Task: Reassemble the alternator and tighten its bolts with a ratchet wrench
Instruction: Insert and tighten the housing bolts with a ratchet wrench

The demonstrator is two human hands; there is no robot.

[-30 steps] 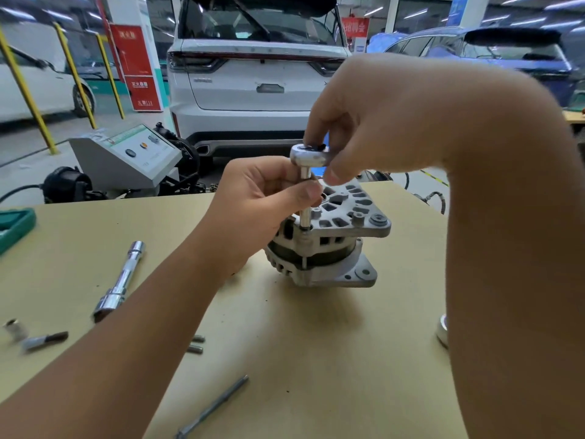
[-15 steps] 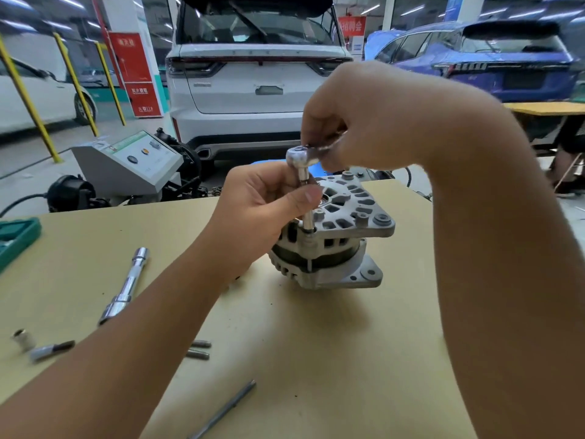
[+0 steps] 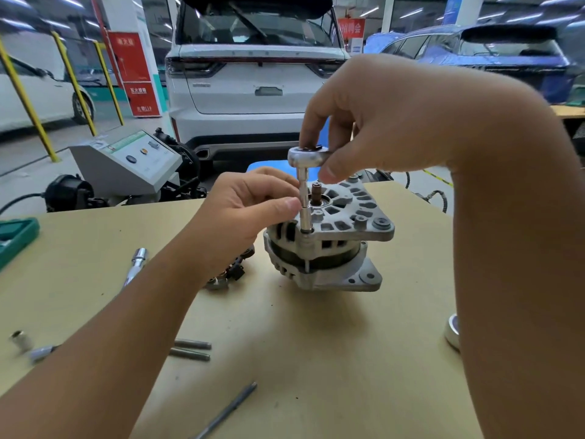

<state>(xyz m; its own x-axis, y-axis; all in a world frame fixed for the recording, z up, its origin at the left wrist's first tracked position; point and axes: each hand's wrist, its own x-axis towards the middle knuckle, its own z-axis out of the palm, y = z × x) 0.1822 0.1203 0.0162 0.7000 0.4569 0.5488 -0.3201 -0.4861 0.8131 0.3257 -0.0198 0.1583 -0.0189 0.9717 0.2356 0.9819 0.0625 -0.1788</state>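
A grey alternator [image 3: 335, 248] stands on the tan table [image 3: 285, 343], finned end plate up. A ratchet wrench head [image 3: 305, 156] with a long socket extension [image 3: 304, 201] stands upright on a bolt at the plate's near left edge. My right hand [image 3: 380, 122] pinches the ratchet head from above; its handle is hidden under the palm. My left hand [image 3: 250, 213] pinches the extension shaft with thumb and fingers.
On the table lie a chrome extension bar [image 3: 136, 264], two loose bolts [image 3: 190, 350], a thin rod [image 3: 228, 410], a small socket [image 3: 20, 340], a dark alternator part [image 3: 228, 274] and a round metal piece [image 3: 452, 334]. A green tool case [image 3: 15, 236] sits far left.
My right hand has turned on the ratchet head, with its fingers now on top. My left hand has drawn back a little, uncovering the alternator's shaft and the dark part behind my wrist.
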